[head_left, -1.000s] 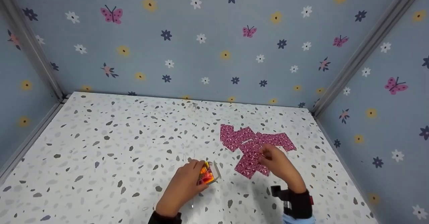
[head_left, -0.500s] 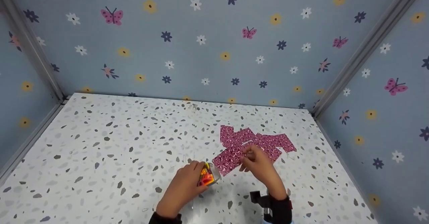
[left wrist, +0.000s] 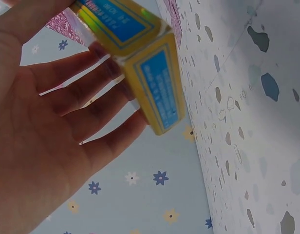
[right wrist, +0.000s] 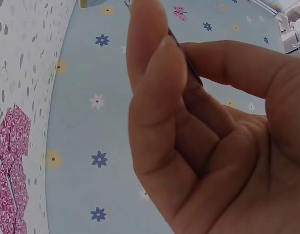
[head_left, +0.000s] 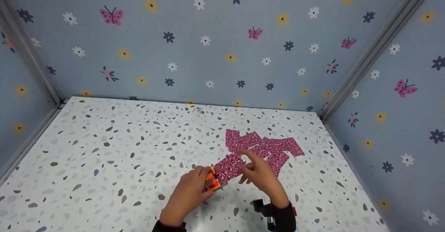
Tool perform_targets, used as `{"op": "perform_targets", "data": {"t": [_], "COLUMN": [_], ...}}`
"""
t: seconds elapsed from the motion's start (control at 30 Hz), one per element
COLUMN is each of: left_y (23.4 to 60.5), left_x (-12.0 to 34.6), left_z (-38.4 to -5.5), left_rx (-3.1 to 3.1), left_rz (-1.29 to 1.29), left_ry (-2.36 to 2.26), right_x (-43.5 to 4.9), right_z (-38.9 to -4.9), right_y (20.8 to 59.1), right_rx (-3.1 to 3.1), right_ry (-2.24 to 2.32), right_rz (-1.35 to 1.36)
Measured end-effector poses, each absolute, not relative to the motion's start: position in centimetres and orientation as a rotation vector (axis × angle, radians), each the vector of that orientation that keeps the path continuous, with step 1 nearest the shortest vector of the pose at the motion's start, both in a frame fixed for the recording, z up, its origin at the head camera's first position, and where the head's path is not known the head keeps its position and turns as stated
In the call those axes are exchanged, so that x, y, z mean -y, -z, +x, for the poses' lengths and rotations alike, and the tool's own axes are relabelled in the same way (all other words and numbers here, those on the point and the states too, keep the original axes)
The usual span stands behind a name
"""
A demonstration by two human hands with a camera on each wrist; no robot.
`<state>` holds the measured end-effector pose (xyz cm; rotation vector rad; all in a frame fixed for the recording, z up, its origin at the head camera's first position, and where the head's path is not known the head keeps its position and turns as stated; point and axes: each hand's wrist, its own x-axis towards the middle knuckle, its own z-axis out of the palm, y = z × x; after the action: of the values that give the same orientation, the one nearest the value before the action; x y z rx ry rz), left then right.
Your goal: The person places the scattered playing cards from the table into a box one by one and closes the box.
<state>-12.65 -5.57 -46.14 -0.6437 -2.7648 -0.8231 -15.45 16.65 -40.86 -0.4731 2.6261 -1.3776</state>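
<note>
My left hand [head_left: 189, 192] grips a small card box [head_left: 210, 182], orange and yellow on its face. In the left wrist view the box [left wrist: 157, 87] shows yellow sides with blue panels, held in the fingers. A playing card [head_left: 227, 169] with a magenta patterned back lies against the box's right end; I cannot tell how far inside it reaches. My right hand [head_left: 264, 178] pinches this card between thumb and fingers, its index finger stretched forward. The right wrist view shows only the card's thin dark edge [right wrist: 191, 66]. More magenta cards [head_left: 248, 140] lie face down just beyond the right hand.
The loose cards overlap in a spread on the white speckled table [head_left: 139, 148], right of its middle. A blue flowered wall [head_left: 194, 51] rises along the back edge, with another flowered panel [head_left: 386, 131] at the right.
My right hand has moved left from the spread, bringing one card across to the box's end. The left hand and box have stayed nearly in place. The view has shifted slightly.
</note>
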Motion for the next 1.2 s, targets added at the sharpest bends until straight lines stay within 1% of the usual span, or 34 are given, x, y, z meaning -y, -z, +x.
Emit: {"op": "perform_targets", "data": {"t": [0.27,0.67,0.87,1.2], "left_y": [46.1,46.4,46.2,46.2], "left_x": [5.3,5.4,5.5,5.6], "left_z": [-12.8,-12.8,-12.7,-12.7], "left_rx": [2.774,2.754,2.725,2.717], "left_rz": [-0.659,-0.645,-0.662,-0.668], "left_ry": [0.864,0.857,0.815,0.801], "right_x": [-16.6,-15.9,-15.0,-13.6], "right_z": [-15.3,-15.4,-15.2,-14.9], "right_y": [40.8,40.9,40.9,41.2], "right_rx": [-2.606,-2.767,-2.767,-2.721], "right_ry": [1.353,1.263,1.193,1.1], "right_rz": [-0.428,-0.517,-0.608,-0.627]}}
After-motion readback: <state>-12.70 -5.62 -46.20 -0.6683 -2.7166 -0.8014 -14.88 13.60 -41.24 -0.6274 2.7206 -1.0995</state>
